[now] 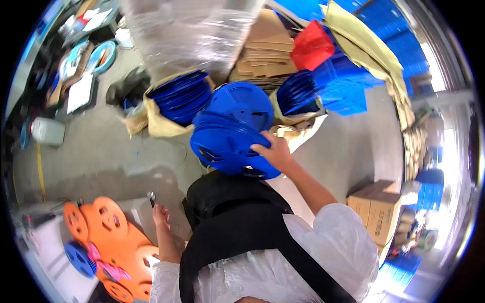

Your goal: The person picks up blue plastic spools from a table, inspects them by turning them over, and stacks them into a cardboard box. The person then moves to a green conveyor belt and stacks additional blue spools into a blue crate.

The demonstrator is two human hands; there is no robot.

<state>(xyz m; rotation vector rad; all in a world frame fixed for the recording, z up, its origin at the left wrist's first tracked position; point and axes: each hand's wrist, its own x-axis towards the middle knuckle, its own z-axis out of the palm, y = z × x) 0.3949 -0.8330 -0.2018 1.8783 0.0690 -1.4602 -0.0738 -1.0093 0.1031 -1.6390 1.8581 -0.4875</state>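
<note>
My right hand (pixel 277 153) is closed on the right rim of a blue round plastic disc (pixel 227 146) with slots cut in it, tilted above my lap. More blue rims sit right behind it, and another blue disc (pixel 241 101) stands upright farther back. Low on the left, my left hand (pixel 160 216) is closed around a small tool (pixel 152 197) with a shiny metal end and a dark handle; its exact kind is too small to make out. On both sides of the discs stand open sacks, the left sack (pixel 160 121) and the right sack (pixel 290 119), holding stacked blue discs.
Orange slotted plastic parts (pixel 129 250), pink gloves (pixel 108 265) and small blue discs (pixel 80 258) lie at lower left. Flattened cardboard (pixel 265 48), a red bag (pixel 313 45) and blue crates (pixel 348 96) stand at the back. A cardboard box (pixel 376 209) is on the right.
</note>
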